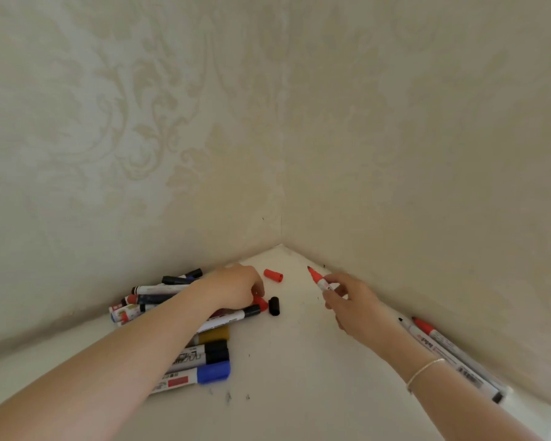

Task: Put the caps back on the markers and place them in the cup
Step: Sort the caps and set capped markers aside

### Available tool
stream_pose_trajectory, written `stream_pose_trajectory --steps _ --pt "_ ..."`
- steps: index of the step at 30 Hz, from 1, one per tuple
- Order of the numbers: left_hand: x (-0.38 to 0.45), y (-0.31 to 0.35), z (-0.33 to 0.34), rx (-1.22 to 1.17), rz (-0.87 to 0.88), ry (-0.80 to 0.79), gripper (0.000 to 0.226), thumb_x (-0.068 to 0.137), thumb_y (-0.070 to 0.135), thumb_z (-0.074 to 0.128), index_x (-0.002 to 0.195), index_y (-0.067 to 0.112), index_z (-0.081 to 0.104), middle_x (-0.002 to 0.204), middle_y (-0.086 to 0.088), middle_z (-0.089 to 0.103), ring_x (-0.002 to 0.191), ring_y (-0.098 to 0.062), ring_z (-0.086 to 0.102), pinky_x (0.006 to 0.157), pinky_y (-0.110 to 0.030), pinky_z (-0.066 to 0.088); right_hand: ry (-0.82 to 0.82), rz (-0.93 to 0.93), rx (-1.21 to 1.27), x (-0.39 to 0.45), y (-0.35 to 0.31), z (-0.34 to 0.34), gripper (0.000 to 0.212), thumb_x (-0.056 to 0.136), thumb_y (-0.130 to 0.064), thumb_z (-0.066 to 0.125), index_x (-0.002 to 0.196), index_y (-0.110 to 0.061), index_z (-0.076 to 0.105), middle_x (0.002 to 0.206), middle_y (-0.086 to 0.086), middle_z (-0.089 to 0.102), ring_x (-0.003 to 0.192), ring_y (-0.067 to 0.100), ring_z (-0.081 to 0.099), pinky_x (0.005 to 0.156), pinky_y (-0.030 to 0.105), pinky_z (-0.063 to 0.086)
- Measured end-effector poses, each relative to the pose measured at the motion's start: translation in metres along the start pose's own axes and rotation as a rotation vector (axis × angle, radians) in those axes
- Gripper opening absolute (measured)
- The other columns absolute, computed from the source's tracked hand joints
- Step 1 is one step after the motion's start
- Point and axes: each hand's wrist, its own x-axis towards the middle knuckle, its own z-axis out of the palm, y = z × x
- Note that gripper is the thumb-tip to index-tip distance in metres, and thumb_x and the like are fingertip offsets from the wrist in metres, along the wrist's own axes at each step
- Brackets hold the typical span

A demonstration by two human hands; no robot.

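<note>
My right hand [347,300] pinches an uncapped red marker [319,279], its tip pointing up and left toward the corner. My left hand [236,288] reaches over a pile of markers [172,300] and its fingertips close on a red cap [261,303]. A loose red cap [273,275] lies just beyond the left hand. A loose black cap [274,305] lies right of the fingers. Capped markers with black and blue caps [212,361] lie under my left forearm. Two uncapped markers, one black and one red [442,348], lie along the right wall. No cup is in view.
The white tabletop [299,377] runs into a corner between two wallpapered walls [280,186]. A thin bracelet [425,370] sits on my right wrist. Small dark ink marks dot the surface near the front.
</note>
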Motion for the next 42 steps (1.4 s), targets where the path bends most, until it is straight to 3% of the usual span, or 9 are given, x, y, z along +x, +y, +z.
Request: stream_pose_trajectory --steps 4,10,16,18,23,26,31,34,42 --pt "0.000 -0.001 0.004 -0.020 0.047 0.118 0.026 0.095 0.021 0.053 0.116 0.028 0.065 0.120 0.007 0.062 0.103 -0.012 0.057 0.090 -0.026 0.047 -0.067 -0.054 -0.028 0.000 -0.004 0.004 0.017 0.098 -0.036 0.048 0.107 -0.029 0.060 0.083 -0.001 0.056 0.052 0.014 0.043 0.050 0.022 0.037" --pt "-0.010 0.003 -0.012 -0.501 0.147 0.332 0.017 0.082 0.025 0.074 0.097 0.022 0.067 0.104 0.008 0.069 0.101 -0.004 0.062 0.097 -0.030 0.047 -0.022 -0.168 -0.126 0.001 -0.010 0.000 0.010 0.092 -0.031 0.057 0.095 -0.036 0.065 0.072 -0.010 0.053 0.047 0.007 0.040 0.050 0.022 0.038" --pt "-0.015 0.007 -0.026 -0.518 0.186 0.364 0.014 0.077 0.026 0.078 0.087 0.026 0.068 0.098 0.011 0.070 0.100 -0.003 0.063 0.098 -0.035 0.046 0.011 -0.211 -0.195 -0.001 -0.022 -0.003 0.016 0.088 -0.022 0.057 0.095 -0.033 0.067 0.073 -0.005 0.058 0.050 0.011 0.042 0.052 0.024 0.039" --pt "-0.019 0.008 -0.029 -0.455 0.203 0.353 0.013 0.080 0.026 0.076 0.090 0.026 0.069 0.100 0.012 0.070 0.101 -0.002 0.060 0.099 -0.031 0.044 0.013 -0.215 -0.231 -0.002 -0.024 -0.003 0.018 0.088 -0.020 0.056 0.096 -0.031 0.068 0.076 0.001 0.062 0.050 0.012 0.042 0.052 0.025 0.040" --pt "-0.025 0.014 -0.032 -0.200 0.271 0.285 0.018 0.086 0.028 0.070 0.103 0.030 0.069 0.106 0.016 0.068 0.095 0.000 0.055 0.099 -0.026 0.039 -0.046 -0.255 -0.421 -0.006 -0.030 -0.005 0.024 0.088 -0.023 0.057 0.106 -0.038 0.065 0.087 -0.012 0.059 0.068 0.007 0.049 0.067 0.027 0.046" --pt "-0.029 0.019 -0.036 -0.420 0.281 0.162 0.014 0.088 0.023 0.068 0.101 0.027 0.067 0.102 0.010 0.067 0.096 -0.009 0.063 0.094 -0.033 0.049 -0.020 -0.293 -0.390 -0.005 -0.031 -0.005 0.020 0.085 -0.027 0.064 0.100 -0.039 0.062 0.083 -0.017 0.057 0.064 0.004 0.048 0.063 0.025 0.043" --pt "-0.041 0.025 -0.044 -1.016 0.203 -0.103 0.016 0.096 0.018 0.057 0.106 0.008 0.065 0.077 0.001 0.064 0.063 -0.010 0.057 0.067 -0.023 0.049 0.032 -0.306 -0.097 -0.005 -0.035 -0.009 0.016 0.076 -0.022 0.075 0.075 -0.034 0.065 0.074 -0.016 0.064 0.052 0.007 0.046 0.052 0.024 0.039" --pt "-0.045 0.027 -0.042 -1.143 0.197 -0.163 0.015 0.093 0.020 0.061 0.099 0.009 0.068 0.073 -0.001 0.064 0.056 -0.008 0.052 0.056 -0.018 0.045 -0.006 -0.293 0.008 -0.008 -0.041 -0.011 0.014 0.075 -0.020 0.077 0.073 -0.033 0.071 0.074 -0.017 0.067 0.053 0.012 0.047 0.051 0.025 0.038" --pt "-0.046 0.031 -0.032 -1.315 0.173 -0.154 0.009 0.090 0.016 0.065 0.091 0.008 0.061 0.065 -0.001 0.061 0.049 -0.008 0.053 0.051 -0.019 0.048 -0.015 -0.288 -0.038 -0.008 -0.050 -0.008 0.008 0.079 -0.019 0.075 0.075 -0.024 0.071 0.044 -0.024 0.049 0.041 0.005 0.036 0.044 0.015 0.028"
